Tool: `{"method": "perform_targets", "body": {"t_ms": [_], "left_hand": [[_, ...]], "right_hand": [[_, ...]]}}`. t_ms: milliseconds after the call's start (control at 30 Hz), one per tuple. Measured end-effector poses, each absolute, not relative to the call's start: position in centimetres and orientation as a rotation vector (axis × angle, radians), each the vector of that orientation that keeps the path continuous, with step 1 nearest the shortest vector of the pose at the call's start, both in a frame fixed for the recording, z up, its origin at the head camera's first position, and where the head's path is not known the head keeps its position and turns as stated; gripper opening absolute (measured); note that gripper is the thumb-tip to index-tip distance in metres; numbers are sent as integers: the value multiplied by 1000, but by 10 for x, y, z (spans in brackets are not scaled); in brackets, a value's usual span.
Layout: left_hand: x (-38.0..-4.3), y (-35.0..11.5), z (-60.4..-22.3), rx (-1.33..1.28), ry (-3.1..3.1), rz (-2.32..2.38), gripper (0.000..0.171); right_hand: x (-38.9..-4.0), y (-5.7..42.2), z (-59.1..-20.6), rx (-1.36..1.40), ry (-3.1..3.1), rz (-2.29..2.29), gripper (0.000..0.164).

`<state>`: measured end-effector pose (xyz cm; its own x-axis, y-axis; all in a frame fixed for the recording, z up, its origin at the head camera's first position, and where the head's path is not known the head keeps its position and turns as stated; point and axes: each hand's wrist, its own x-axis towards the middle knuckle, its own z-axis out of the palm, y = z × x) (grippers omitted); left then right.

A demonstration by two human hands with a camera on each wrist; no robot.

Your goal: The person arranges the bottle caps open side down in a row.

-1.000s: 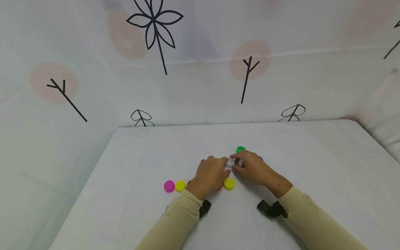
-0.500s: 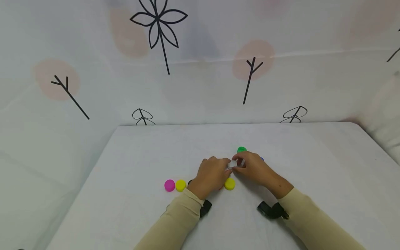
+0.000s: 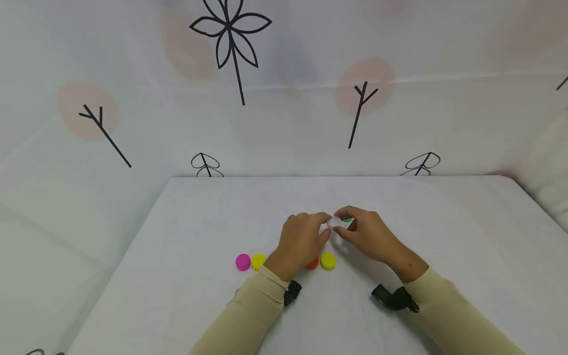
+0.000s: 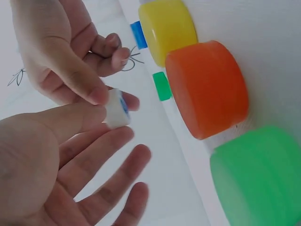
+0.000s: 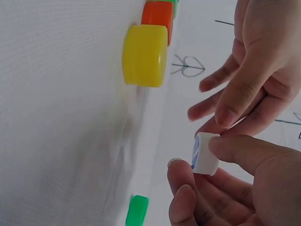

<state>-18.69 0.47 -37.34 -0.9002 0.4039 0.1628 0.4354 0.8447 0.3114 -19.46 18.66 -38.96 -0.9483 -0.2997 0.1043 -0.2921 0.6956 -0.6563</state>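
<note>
A small white bottle cap [image 3: 334, 223], blue on one face, is raised above the table between both hands. My left hand [image 3: 302, 239] pinches it between thumb and fingers from the left. From the right, my right hand [image 3: 370, 234] grips the same cap by thumb and fingers. In the left wrist view, both thumbs meet at the side of the white cap [image 4: 114, 113], which is tilted on edge. The right wrist view shows the blue face turned away from the palms, with the white rim of the cap [image 5: 208, 157] under the thumb.
Below the hands lies a row of caps: magenta cap [image 3: 243, 262], yellow cap [image 3: 259, 262], orange cap [image 3: 312, 263] and second yellow cap [image 3: 328, 261]. The left wrist hides part of it, including a green cap [image 4: 261, 179]. Beyond are a small green cap [image 3: 348, 220] and blue cap [image 4: 138, 35].
Both hands have lifted slightly with the white cap and shifted a little to the right. More of the orange cap shows now, while the blue cap is hidden behind the right hand in the head view.
</note>
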Motion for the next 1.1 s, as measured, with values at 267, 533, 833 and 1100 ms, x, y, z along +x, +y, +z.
{"method": "perform_targets", "body": {"t_ms": [267,533,833,1100], "left_hand": [[-189,3,-376,-646,-2812,-572,30],[-192,0,-377,-680,-2645,-712,24],[-192,0,-378,-665,-2625,-845,26],[-193,1,-376,-683,-2568,-998,25]], "right_hand": [[-194,191,-385,-485,2841,-1258,33],[-192,193,-375,-417,2783,-1367,35],[-191,191,-371,-362,2738,-1435,34],[-190,191,-366,-307,2708,-1469,40]]}}
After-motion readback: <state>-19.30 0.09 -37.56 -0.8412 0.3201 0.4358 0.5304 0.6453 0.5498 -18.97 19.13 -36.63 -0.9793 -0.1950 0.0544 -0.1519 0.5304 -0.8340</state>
